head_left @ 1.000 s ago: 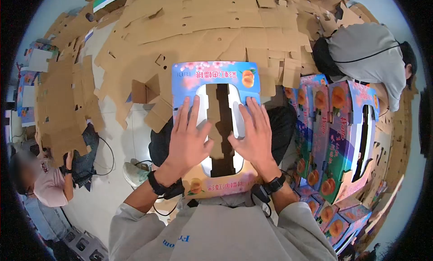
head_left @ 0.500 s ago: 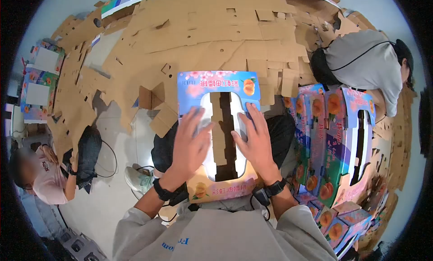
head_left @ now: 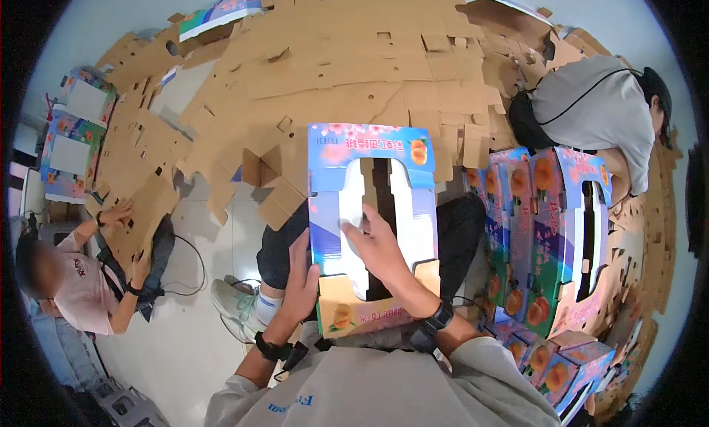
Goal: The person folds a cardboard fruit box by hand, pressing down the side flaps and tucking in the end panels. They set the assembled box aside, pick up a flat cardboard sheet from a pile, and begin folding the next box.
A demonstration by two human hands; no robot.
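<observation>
— Head view: how many hands on the box?
— Two. Left hand [head_left: 301, 279] grips the peach box [head_left: 373, 227] at its left edge; right hand [head_left: 378, 250] lies spread flat on top.
— Its direction?
— Long axis near-to-far, on the lap; one stack of finished boxes [head_left: 550, 227] right, flat cardboard [head_left: 354, 65] far.

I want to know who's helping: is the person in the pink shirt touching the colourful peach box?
No, the pink-shirted person sits apart, touching plain brown cardboard, far from the peach box.
</observation>
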